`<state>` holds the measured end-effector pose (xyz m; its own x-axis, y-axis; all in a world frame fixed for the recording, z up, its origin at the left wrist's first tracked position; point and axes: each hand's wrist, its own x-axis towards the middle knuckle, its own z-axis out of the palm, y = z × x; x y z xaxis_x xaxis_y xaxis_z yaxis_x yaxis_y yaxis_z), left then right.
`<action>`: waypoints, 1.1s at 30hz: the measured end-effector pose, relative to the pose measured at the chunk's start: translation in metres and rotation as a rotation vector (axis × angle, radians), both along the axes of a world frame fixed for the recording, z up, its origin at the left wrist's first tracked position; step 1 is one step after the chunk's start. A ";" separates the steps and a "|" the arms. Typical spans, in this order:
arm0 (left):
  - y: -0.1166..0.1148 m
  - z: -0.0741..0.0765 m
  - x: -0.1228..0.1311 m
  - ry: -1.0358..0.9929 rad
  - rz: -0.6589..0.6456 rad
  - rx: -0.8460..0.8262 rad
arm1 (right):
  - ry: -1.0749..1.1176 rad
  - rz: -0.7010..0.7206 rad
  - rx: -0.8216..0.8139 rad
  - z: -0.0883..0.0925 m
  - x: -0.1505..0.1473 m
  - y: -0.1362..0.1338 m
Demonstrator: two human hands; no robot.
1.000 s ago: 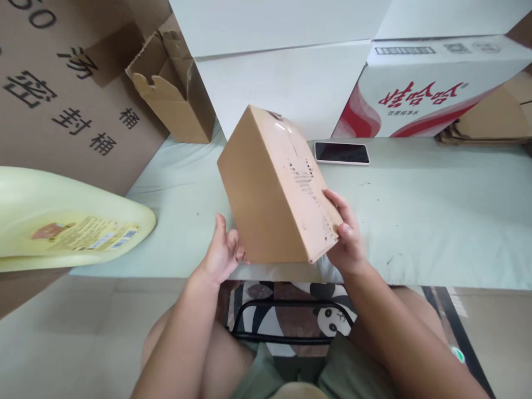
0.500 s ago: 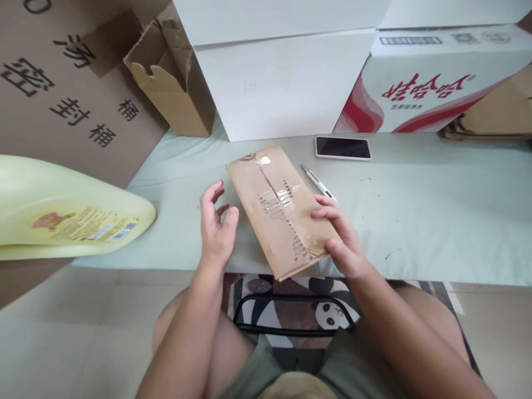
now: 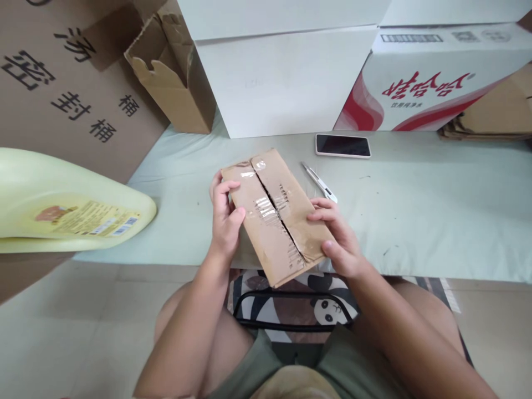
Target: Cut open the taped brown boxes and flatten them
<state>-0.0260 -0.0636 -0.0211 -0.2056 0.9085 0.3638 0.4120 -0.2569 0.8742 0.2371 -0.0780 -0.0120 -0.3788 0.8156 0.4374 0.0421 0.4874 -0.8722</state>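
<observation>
A small brown cardboard box lies on the pale green table, its taped top flaps facing up and split along the middle seam. My left hand grips the box's left edge, thumb on the flap. My right hand holds the right near corner, fingers curled over the flap. A utility knife lies on the table just right of the box, touched by neither hand.
A phone lies face up behind the knife. A white box, a red-and-white carton, an open brown box and a big printed carton line the back and left. A yellow plastic object juts in at left.
The box went from tilted up on edge to lying flat with its taped flaps up. My left hand, open half a second ago, has closed on the left edge; the seam now gapes.
</observation>
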 end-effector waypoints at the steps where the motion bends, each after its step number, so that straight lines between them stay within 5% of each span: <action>1: 0.000 0.001 0.000 -0.031 -0.022 0.004 | -0.001 0.000 -0.003 0.000 0.000 0.000; 7: 0.000 0.001 -0.001 -0.151 -0.068 -0.003 | 0.011 -0.009 -0.019 -0.001 0.001 -0.001; 11: 0.001 -0.002 -0.006 -0.103 0.004 0.030 | -0.009 -0.005 0.011 0.001 0.004 -0.001; 27: 0.005 0.012 -0.014 0.223 -0.074 0.365 | 0.058 0.071 0.028 0.002 0.004 -0.006; 33: 0.003 0.016 -0.019 0.225 -0.115 0.357 | -0.010 0.013 0.129 0.015 0.005 -0.005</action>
<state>-0.0448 -0.0606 -0.0054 0.0098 0.7301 0.6833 0.5328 -0.5820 0.6143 0.2424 -0.0827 0.0033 -0.3937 0.7479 0.5344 0.0431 0.5958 -0.8020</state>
